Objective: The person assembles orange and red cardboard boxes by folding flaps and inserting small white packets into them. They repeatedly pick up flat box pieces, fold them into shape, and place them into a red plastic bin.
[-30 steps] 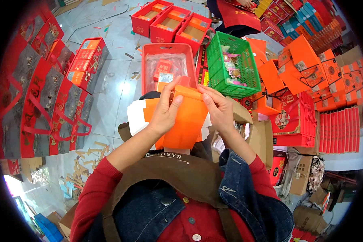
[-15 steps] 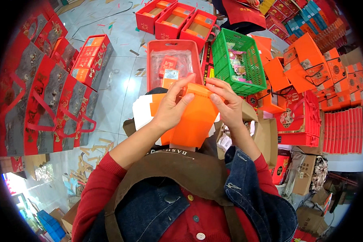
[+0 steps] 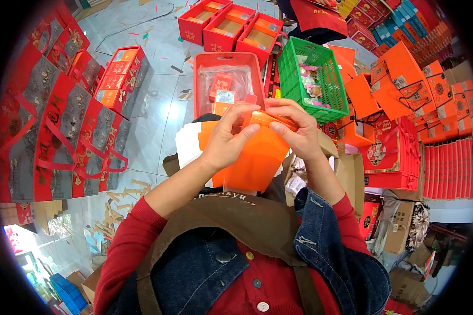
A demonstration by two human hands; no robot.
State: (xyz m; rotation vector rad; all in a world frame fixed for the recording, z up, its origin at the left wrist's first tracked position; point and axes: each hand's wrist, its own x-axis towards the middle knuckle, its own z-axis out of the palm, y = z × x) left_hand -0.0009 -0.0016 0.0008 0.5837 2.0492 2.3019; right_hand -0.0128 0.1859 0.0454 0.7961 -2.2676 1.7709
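Between my two hands an orange paper box (image 3: pixel 258 160) stands over my lap, its long plain side turned toward me. My left hand (image 3: pixel 231 134) grips the upper left edge, thumb on the near face and fingers behind. On the upper right, my right hand (image 3: pixel 298 128) pinches the top flap, which is bent along its fold. The fingertips of both hands are partly hidden behind the box. Flat white and orange card (image 3: pixel 188 143) lies under and left of the box. Beyond my hands, a red plastic crate (image 3: pixel 201 86) holds a clear liner and small red and orange boxes.
A green basket (image 3: pixel 326 113) with small packets stands right of the crate. An open cardboard carton (image 3: pixel 350 173) is beside my right forearm. Red gift bags (image 3: pixel 58 131) line the left; orange boxes (image 3: pixel 399 79) pile up at right. Another person (image 3: pixel 320 18) is at the far side.
My right hand has pushed the box's top flap over, so it now bends at the fold. Both hands stay on the box, the right fingers more curled.
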